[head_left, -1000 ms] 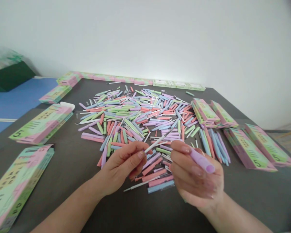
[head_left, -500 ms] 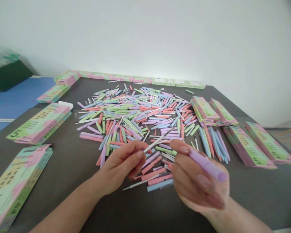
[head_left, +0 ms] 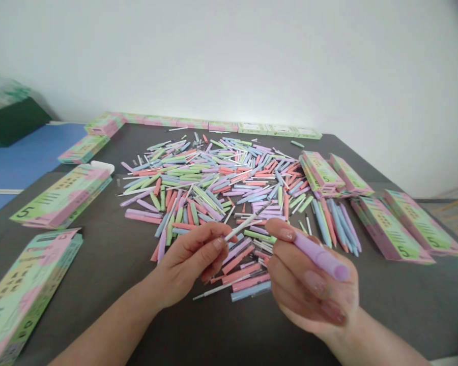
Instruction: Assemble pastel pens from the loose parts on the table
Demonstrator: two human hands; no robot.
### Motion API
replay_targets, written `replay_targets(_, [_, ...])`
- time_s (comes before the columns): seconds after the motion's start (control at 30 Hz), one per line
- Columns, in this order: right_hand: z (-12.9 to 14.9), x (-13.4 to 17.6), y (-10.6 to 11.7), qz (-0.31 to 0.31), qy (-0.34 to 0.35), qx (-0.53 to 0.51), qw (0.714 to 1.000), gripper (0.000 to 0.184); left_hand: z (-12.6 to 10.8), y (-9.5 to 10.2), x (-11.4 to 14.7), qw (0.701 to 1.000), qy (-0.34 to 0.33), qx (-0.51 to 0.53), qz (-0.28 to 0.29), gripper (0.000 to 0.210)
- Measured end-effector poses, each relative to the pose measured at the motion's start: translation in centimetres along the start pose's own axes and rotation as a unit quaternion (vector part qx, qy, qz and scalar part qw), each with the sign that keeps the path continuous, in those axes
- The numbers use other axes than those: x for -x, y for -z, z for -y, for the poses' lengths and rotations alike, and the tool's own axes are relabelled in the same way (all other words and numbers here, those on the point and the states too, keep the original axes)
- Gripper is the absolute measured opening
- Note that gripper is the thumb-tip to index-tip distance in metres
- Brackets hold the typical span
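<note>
The left hand (head_left: 194, 259) pinches one white refill (head_left: 248, 222), the right hand (head_left: 295, 272) grips one purple tube (head_left: 318, 254)

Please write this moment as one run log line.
left hand: holds white refill | right hand: holds purple barrel | refill outside barrel | pen parts piled on table

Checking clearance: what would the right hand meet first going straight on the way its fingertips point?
The right hand would probably meet the thin white rod in the left hand first. Depth is unclear; if it misses, the heap of pen parts lies beyond.
</note>
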State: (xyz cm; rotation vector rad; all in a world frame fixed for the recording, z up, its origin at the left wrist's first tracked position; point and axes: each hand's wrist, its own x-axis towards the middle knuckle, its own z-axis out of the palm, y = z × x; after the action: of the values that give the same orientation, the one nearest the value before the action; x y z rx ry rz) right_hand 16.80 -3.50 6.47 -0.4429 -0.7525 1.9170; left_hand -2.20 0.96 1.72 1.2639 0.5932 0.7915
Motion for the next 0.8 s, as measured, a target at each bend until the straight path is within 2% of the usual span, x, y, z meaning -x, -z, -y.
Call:
replay_targets(0.1, [0.2,-0.1,0.3,-0.026,0.021,0.054,0.998,0.021,0.2,0.1,0.1,1.000,-0.002,-0.003,0.007,0.021])
replay_targets(0.2, [1.2,-0.4,1.1,-0.076,0.122,0.139,0.980,0.017,0.3,0.2,0.2,1.000,-0.007,-0.007,0.017,0.021])
replay_targets(0.27, [2.1,-0.6,1.9,-0.102,0.224,0.194,0.950,0.011,0.4,0.2,0.2,1.000,-0.014,-0.004,0.023,0.021])
replay_targets(0.33, [2.9,-0.7,2.6,-0.124,0.318,0.245,0.907,0.005,0.3,0.1,0.2,0.999,-0.016,-0.001,0.029,0.021])
replay_targets(0.4, [3.4,-0.7,3.0,-0.148,0.376,0.291,0.867,0.009,0.2,0.1,0.2,0.999,-0.014,-0.002,0.034,0.021])
replay_targets(0.47, [3.4,-0.7,3.2,-0.164,0.392,0.328,0.843,0.011,0.1,0.0,0.3,0.999,-0.003,-0.008,0.037,0.022])
replay_targets(0.53, [3.1,-0.6,3.1,-0.167,0.388,0.356,0.834,0.012,0.0,0.0,0.4,0.999,0.013,-0.024,0.039,0.025])
replay_targets(0.8, [2.4,-0.4,2.8,-0.144,0.385,0.389,0.825,0.024,0.0,0.0,0.4,0.996,0.052,-0.060,0.038,0.034])
